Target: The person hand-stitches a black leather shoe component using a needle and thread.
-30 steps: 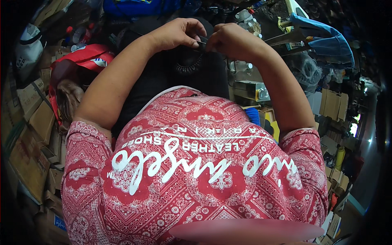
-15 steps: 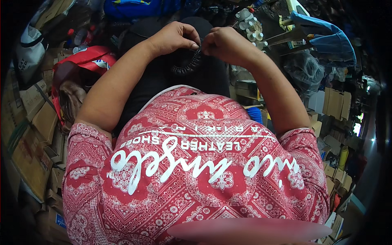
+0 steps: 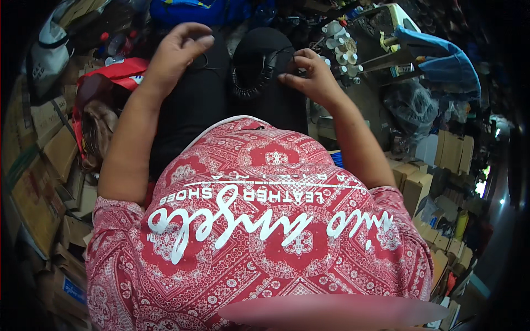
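A dark, ribbed, curved band point(image 3: 247, 92) that looks laced or stitched with cord lies over my black-clad knees. My left hand point(image 3: 181, 51) is raised to the left of it, with thumb and fingers closed together. Thin black cord point(image 3: 208, 68) loops just below those fingertips. To the right of the band is my right hand point(image 3: 310, 76), its fingers curled and the thumb pointing toward the band. More thin cord arcs from the band's upper end to these fingers. The exact grip on the cord is hard to see.
A red bag point(image 3: 118, 70) with brown material in it stands at left, beside stacked cardboard point(image 3: 58, 154). Several white-capped bottles point(image 3: 342, 49) are at the upper right, near a light blue cloth point(image 3: 441, 60). A blue bag point(image 3: 190, 14) lies beyond my knees.
My hands have moved apart from the band's upper end, the left one outward to the left, the right one slightly right and down. The cord now stretches between them and the band.
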`<state>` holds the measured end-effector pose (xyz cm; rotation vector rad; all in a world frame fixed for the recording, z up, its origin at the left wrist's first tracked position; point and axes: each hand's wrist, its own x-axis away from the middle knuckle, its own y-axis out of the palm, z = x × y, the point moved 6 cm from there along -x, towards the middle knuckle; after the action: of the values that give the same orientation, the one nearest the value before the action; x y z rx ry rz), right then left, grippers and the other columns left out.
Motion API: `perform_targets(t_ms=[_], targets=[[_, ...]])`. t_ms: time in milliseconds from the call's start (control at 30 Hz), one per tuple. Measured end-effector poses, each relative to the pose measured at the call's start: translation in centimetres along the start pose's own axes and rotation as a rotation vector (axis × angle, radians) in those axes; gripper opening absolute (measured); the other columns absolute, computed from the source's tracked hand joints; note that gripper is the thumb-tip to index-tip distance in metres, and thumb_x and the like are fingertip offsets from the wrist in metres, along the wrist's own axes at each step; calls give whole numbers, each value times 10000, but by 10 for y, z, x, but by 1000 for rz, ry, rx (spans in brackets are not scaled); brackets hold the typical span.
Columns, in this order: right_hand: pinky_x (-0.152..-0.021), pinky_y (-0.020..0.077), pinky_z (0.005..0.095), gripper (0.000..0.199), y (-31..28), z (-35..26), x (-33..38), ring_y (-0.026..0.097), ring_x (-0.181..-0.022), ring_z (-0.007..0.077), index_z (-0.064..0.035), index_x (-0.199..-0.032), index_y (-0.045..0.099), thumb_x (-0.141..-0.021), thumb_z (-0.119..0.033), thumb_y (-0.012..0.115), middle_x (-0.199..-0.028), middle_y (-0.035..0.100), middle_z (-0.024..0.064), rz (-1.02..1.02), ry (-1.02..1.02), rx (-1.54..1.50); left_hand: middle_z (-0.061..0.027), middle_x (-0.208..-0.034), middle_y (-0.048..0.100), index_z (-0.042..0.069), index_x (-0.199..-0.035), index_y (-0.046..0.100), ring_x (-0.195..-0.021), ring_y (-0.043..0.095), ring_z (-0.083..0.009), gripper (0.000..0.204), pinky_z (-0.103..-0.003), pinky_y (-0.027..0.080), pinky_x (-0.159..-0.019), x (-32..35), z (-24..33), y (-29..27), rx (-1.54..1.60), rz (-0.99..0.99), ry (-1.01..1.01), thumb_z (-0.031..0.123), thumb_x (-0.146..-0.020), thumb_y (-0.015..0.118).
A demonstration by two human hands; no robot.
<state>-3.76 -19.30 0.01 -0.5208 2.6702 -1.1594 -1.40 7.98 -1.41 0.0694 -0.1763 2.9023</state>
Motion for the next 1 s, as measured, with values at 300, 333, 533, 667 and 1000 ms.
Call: perform_targets(t_ms=[300, 333, 533, 667, 1000], targets=[[-777, 438, 292, 247, -23, 39, 9, 547, -785, 147, 13, -1053, 588, -839, -75, 502, -971, 605, 49, 401, 339, -1226, -154, -855, 672, 25, -951, 672, -819, 647, -303, 267, -380, 488, -743, 19, 18, 37, -690, -307, 99, 258, -866, 573], [-794, 441, 297, 308, -31, 35, 14, 549, -788, 147, 24, -1107, 568, -827, -66, 478, -986, 606, 54, 232, 280, -1237, -157, -834, 670, 17, -931, 674, -802, 647, -297, 276, -379, 488, -727, 24, 19, 29, -707, -392, -9, 267, -860, 579], [-777, 405, 246, 275, -64, 64, 53, 533, -835, 117, 7, -1005, 682, -873, -204, 565, -912, 615, 32, -266, 578, -232, -15, -717, 430, -11, -721, 541, -655, 447, -107, 303, -276, 384, -609, 31, 20, -17, -596, -223, -64, 238, -877, 616], [-853, 402, 259, 316, -81, 22, 42, 543, -942, 123, -17, -1054, 673, -858, -260, 626, -996, 603, 30, 144, 164, -443, -8, -700, 484, 8, -757, 579, -659, 456, -106, 380, -269, 379, -644, 13, 31, -4, -251, -3, 245, 359, -904, 587], [-905, 400, 356, 178, -22, -20, 22, 550, -943, 165, -81, -1038, 612, -875, -146, 582, -975, 591, 44, -175, 97, -1048, -126, -1040, 624, 100, -714, 506, -1077, 572, -271, 372, -398, 416, -968, -7, 33, 48, 1067, -210, 71, 336, -984, 409]])
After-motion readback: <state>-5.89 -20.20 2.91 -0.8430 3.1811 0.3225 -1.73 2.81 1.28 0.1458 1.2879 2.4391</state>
